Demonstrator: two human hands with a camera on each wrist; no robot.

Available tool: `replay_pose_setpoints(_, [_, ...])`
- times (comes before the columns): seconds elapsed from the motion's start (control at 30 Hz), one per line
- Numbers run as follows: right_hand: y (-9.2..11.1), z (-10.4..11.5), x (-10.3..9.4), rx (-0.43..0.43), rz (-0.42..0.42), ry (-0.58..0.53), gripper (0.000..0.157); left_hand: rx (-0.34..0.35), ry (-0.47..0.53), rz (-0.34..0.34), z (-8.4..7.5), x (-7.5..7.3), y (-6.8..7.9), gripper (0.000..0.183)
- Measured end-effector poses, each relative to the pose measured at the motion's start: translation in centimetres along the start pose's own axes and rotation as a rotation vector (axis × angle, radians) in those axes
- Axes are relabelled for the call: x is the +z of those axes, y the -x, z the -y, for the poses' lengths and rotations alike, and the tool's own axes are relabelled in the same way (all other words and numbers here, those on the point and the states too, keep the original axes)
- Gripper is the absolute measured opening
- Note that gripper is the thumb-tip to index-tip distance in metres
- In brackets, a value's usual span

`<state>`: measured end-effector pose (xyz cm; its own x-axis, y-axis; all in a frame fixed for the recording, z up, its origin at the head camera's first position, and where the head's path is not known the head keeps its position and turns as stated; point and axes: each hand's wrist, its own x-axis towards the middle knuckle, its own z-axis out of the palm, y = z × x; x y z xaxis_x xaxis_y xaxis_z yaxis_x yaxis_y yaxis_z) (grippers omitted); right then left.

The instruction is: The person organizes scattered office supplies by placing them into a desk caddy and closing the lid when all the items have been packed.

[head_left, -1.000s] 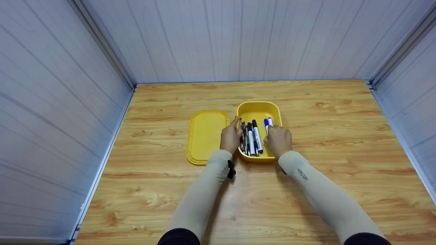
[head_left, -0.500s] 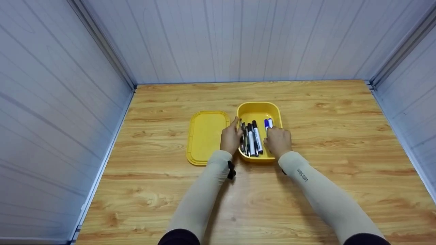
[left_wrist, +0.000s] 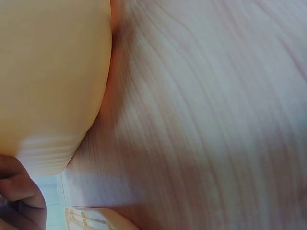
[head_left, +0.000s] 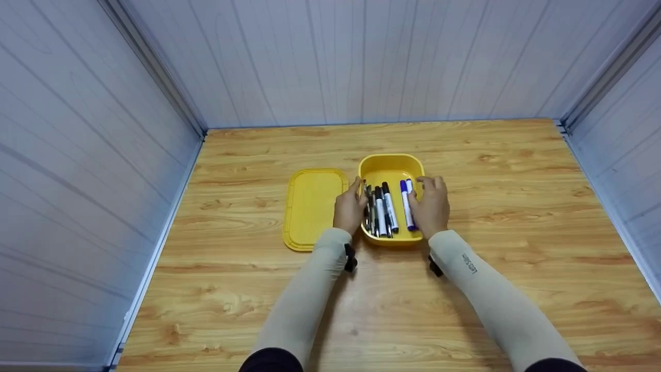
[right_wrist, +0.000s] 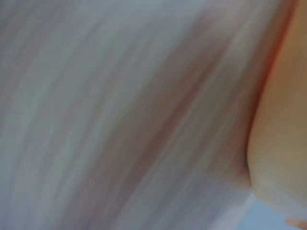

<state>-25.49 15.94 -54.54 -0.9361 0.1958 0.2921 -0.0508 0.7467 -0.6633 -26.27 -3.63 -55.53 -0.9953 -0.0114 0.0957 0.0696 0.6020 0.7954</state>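
A yellow plastic box (head_left: 391, 164) stands uncovered on the table. On its left side lie several dark pens and black-capped white markers (head_left: 381, 212). Two blue-capped white markers (head_left: 407, 209) lie side by side towards its right wall. My left hand (head_left: 348, 211) grips the box's left wall, with the thumb over the rim. At the right wall, my right hand (head_left: 434, 209) holds the rim, thumb inside beside the blue markers and fingers outside. Both wrist views show the box wall close up, and only a bit of curled left fingers (left_wrist: 21, 189) appears.
A flat yellow lid (head_left: 315, 206) lies on the wood-grain table (head_left: 232, 217), just left of the box. Pale panel walls (head_left: 335, 62) enclose the table at the back and on both sides.
My right hand has let go of the blue-capped markers inside the box and moved right, onto the box's right wall. My left hand, the box and the lid have stayed in place.
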Motion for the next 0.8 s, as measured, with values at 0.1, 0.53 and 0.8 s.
replay_pose_setpoints(0.1, [-0.3,-0.2,-0.2,0.158,0.036,-0.09,0.041,-0.004,0.01,0.0,0.1,0.0,0.1,0.054])
replay_pose_setpoints(0.53, [-0.9,-0.5,-0.9,0.302,0.159,-0.16,0.045,0.014,0.007,0.015,-0.3,-0.4,0.2,0.054])
replay_pose_setpoints(0.8, [-1.0,-0.5,-1.0,0.31,0.195,-0.127,0.047,0.002,-0.105,-0.012,0.1,-2.3,0.8,0.051])
